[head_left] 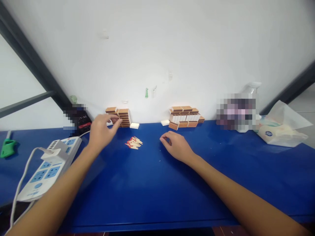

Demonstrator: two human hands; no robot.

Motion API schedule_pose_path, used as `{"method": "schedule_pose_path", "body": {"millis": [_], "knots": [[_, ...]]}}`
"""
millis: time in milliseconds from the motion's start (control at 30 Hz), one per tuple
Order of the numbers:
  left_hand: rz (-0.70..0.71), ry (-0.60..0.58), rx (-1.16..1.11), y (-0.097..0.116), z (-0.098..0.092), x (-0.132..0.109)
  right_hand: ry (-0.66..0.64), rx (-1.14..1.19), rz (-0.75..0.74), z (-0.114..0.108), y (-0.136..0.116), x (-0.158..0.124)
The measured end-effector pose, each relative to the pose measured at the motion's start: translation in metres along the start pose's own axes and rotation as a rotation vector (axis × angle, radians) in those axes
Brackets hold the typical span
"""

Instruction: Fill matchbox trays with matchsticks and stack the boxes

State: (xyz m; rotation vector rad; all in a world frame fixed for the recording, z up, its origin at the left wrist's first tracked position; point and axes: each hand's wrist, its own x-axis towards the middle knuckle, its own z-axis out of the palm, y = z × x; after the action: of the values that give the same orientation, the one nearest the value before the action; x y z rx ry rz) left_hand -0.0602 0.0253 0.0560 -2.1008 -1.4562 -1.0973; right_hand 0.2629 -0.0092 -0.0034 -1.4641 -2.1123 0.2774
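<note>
My left hand point(104, 128) is raised in front of the left stack of matchboxes point(124, 117), its thumb and fingers apart with nothing visible between them. A small pile of red-tipped matches point(134, 143) lies on the blue table between my hands. My right hand point(176, 145) hovers low over the table or rests on it, fingers curled toward the thumb; whether anything is in them is too small to tell. Behind it stands the right stack of matchboxes point(184, 117). One white tray point(134, 125) sits beside the left stack, another white tray point(165, 122) beside the right one.
At the left are a power strip point(51, 172) with a white cable, a green tool point(8, 147) and a phone point(83, 120). A pack of tissues point(280, 134) and a white-capped bottle point(254, 86) stand at the right. A white wall point(157, 49) rises behind the table point(147, 196).
</note>
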Motion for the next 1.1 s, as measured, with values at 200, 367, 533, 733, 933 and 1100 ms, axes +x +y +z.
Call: {"method": "schedule_pose_path", "body": {"millis": [200, 367, 533, 733, 933, 1100], "knots": [[0.059, -0.100, -0.101, 0.020, 0.019, -0.054, -0.060, -0.208, 0.069, -0.003, 0.004, 0.023], [0.009, -0.054, -0.112, 0.014, 0.025, -0.054, -0.047, -0.384, 0.217, -0.005, 0.001, 0.084], [0.029, -0.103, -0.171, 0.014, 0.027, -0.053, -0.104, -0.435, 0.267, 0.008, -0.018, 0.107], [0.182, -0.228, -0.242, 0.036, 0.017, -0.059, -0.091, -0.255, 0.156, 0.008, -0.078, 0.055], [0.209, -0.367, -0.437, 0.059, 0.018, -0.071, -0.298, 0.188, 0.006, -0.007, -0.106, 0.021], [0.129, -0.498, -0.429, 0.060, 0.016, -0.075, -0.246, 0.255, -0.019, -0.005, -0.073, 0.052]]}}
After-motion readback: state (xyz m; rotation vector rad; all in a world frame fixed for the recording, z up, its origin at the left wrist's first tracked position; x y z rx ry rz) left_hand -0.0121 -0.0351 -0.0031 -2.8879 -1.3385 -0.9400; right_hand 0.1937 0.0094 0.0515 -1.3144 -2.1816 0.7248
